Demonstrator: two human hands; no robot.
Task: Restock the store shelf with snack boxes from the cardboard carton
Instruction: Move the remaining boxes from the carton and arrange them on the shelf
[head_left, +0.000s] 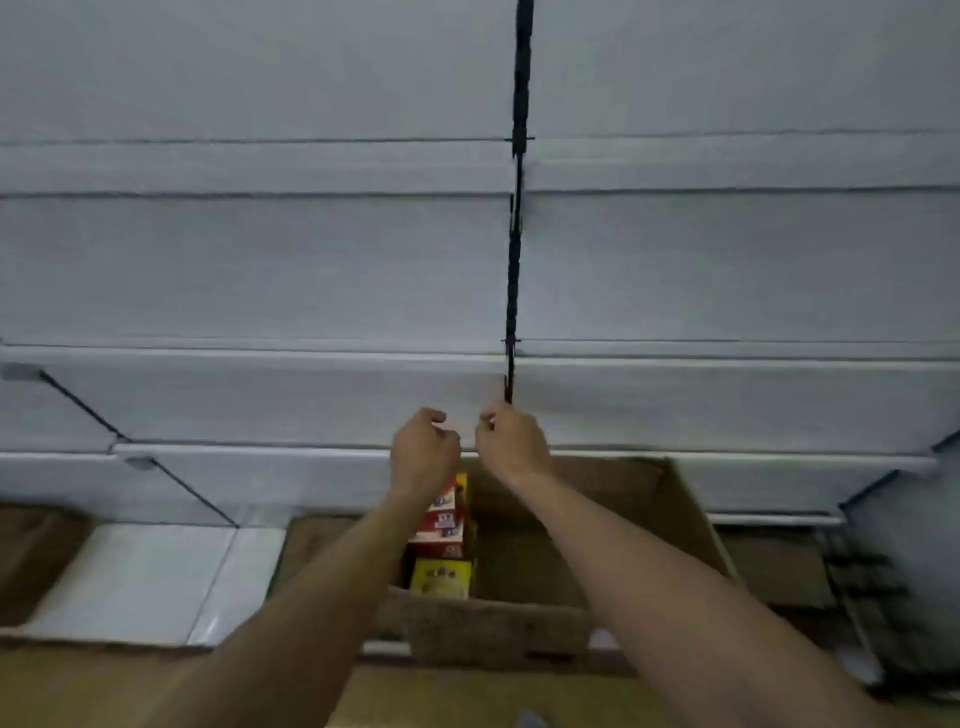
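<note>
Sitting in the open cardboard carton (691, 519) at the foot of the shelving are the snack boxes: a red-and-white box (441, 525) and, nearer the camera, a yellow box (441, 577), both on the carton's left side, the red one partly hidden behind the left wrist. The rest of the carton's inside shows brown and bare. Up above it, both forearms reach forward and the two hands meet in front of the edge of a white shelf (260, 400). The left hand (423, 452) has its fingers curled in, knuckles up, and nothing can be made out inside them. The right hand (511, 444), just beside it and nearly touching, has fingers bent with the tips pinched together at the bottom end of the black upright strip (514, 270) that runs up between the shelf bays; whether it actually grips that strip or something tiny is blurred, so I cannot tell. White shelves stack upward across the whole view, all showing plain white surfaces. Down left, a lower white shelf (130, 577) juts out beside the carton, and brown floor (31, 561) shows at the edges.
</note>
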